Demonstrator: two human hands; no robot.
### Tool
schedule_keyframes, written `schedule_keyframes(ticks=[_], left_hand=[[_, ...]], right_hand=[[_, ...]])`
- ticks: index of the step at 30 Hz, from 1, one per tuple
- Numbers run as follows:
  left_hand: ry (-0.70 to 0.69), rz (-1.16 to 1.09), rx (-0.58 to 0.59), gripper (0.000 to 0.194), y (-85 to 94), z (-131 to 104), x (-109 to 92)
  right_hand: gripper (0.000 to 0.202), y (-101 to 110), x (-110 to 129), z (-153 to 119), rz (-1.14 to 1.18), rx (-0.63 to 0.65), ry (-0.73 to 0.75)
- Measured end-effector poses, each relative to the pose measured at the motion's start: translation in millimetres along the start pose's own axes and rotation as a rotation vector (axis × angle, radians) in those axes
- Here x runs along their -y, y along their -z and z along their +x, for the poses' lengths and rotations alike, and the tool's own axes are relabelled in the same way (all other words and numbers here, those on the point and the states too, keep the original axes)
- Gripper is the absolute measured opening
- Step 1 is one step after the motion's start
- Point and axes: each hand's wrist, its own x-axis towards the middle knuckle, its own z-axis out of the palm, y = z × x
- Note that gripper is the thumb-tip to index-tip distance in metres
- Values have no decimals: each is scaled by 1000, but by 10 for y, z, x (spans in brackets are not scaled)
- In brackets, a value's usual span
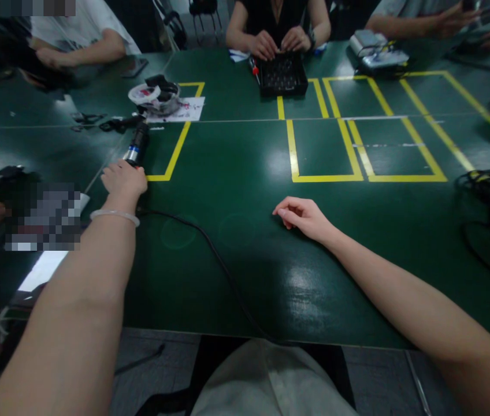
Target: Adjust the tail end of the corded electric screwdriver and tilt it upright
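Note:
My left hand (124, 179), with a pale bracelet at its wrist, is wrapped round the near end of a black cylindrical tool (137, 143) with a silver and blue band, at the left of the green table (236, 156). From near that hand a black cable (210, 240) runs over the table to its front edge. My right hand (299, 214) rests on the table right of centre, its fingers curled loosely; what they hold, if anything, is hidden.
Yellow tape (327, 178) marks rectangles on the table. Across it, a person handles a black tray (283, 75). A clear bag (162, 98) lies behind my left hand, a metal device (377, 52) at the back right, tangled cables (487, 190) at the right. Other people sit around.

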Motion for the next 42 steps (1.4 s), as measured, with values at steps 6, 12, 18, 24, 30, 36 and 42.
schedule_keyframes(ticks=[6,12,18,24,30,36,42], left_hand=[[-36,7,-31,57,-49,5,88],[-90,33,-115,62,-60,-91,118],[-49,30,-121,53,-2,-235,46],[-136,-23,-132,59,13,-474,13],[-236,-47,-147,56,95,-883,-150],[-414,-9,-83,51,242,-1468,-430],[-666,2,-83,44,395,-2085,-813]], right_hand=[[25,1,-9,5,-14,15,2],[25,-5,-15,5,-19,19,-5],[25,-13,4,11,-23,22,-9],[26,-17,1,8,-39,27,-7],[27,-19,-21,4,-44,23,-3],[25,-17,-14,2,-57,31,7],[24,-23,-43,-10,-82,16,33]])
